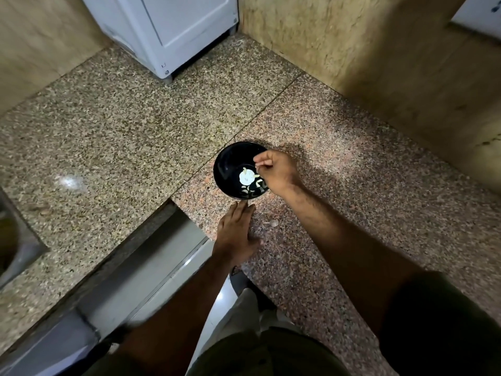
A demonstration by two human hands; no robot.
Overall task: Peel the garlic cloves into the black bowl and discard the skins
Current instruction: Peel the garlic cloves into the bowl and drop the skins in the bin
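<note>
The black bowl [238,169] sits on the speckled stone desk [122,126], close to the inner corner where the desk edge steps back toward the person. The right hand [276,172] hangs over the bowl's right rim, its fingers [261,159] curled in and pinching something thin and pale; it looks like a scrap of skin or a stem, though it is too small to say for sure. Directly below and a little left of those fingertips, on the bowl's floor, lies the white garlic [246,177], a rounded lump with no clear long axis from here, and a few pale slivers [250,189] lie beside it toward the near wall of the bowl. So the right hand is much the nearer to the garlic, needing only a short drop inward. The left hand [235,234] lies flat on the desk just on the near side of the bowl, fingers straight and together, holding nothing, tips nearly touching the bowl's base. A small pale piece [272,223] sits on the desk between the two arms. There is plenty of open desk to the right and beyond the bowl; to the near left the edge drops away, with a sink [16,240] farther left.
</note>
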